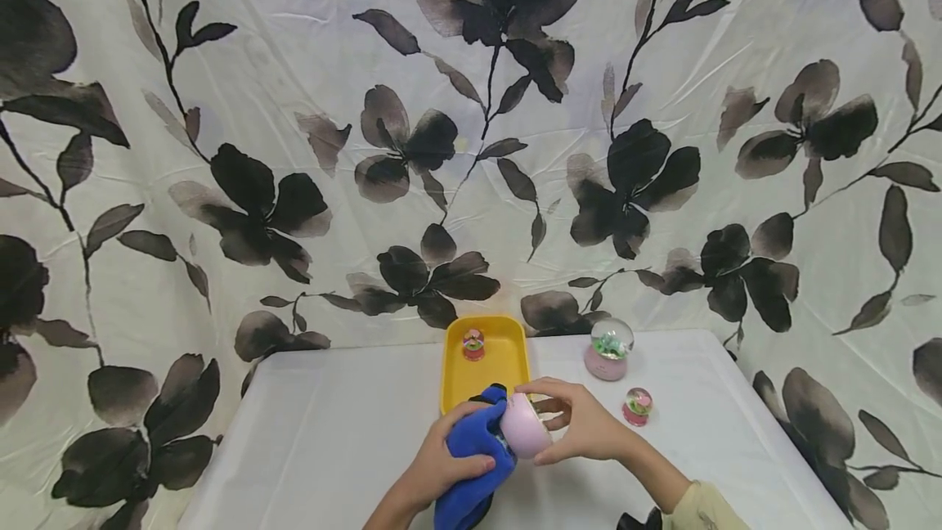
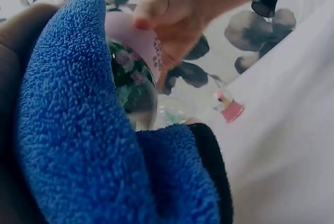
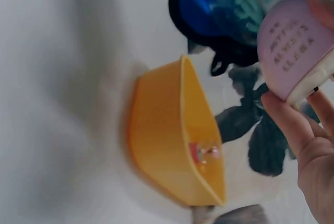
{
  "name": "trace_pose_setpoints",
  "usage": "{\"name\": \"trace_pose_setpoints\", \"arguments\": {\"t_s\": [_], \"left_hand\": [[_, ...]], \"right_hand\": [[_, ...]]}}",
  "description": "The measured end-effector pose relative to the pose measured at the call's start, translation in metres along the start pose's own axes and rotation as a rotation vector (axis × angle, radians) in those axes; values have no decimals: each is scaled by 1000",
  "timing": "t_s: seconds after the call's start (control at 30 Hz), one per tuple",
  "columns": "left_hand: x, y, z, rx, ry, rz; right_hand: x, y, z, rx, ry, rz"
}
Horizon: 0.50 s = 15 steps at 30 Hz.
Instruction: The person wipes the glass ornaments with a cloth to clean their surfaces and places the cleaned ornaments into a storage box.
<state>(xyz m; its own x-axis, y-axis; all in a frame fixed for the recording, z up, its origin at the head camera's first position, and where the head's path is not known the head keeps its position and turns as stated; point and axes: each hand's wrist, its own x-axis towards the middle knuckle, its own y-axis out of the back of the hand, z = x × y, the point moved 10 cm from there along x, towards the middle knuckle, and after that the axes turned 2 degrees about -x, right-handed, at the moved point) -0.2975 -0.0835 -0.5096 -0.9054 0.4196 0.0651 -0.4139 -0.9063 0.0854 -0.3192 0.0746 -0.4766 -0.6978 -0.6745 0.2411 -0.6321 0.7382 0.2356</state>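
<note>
My right hand (image 1: 585, 424) grips a snow globe (image 1: 526, 426) by its pink base, tilted on its side. Lettering shows on the base in the right wrist view, and the glass dome (image 2: 134, 85) faces the cloth. A blue cloth (image 1: 474, 456) with a black edge is bunched in my left hand (image 1: 449, 460), thumb over it, and lies against the dome. Part of the dome is hidden behind the cloth. Both hands are above the table, just in front of the yellow tray (image 1: 448, 375).
A tiny snow globe (image 1: 473, 344) sits inside the tray. To the right stand a larger pink-based snow globe (image 1: 609, 349) and another tiny one (image 1: 637, 406). The white table (image 1: 331, 432) ends at a floral-patterned sheet (image 1: 331, 211) behind.
</note>
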Motion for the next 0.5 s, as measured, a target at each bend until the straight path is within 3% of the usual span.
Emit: {"name": "trace_pose_setpoints", "arguments": {"t_s": [0.23,0.37,0.5], "left_hand": [[-2,1,15,37,-94,-14],[-2,8,18,50,-116,60],[-3,18,17,38,-127,172]], "right_hand": [[-5,-8,34,447,-86,37],[-11,-19,48,586,-136,141],[-19,-29,57,627,-197,313]]}}
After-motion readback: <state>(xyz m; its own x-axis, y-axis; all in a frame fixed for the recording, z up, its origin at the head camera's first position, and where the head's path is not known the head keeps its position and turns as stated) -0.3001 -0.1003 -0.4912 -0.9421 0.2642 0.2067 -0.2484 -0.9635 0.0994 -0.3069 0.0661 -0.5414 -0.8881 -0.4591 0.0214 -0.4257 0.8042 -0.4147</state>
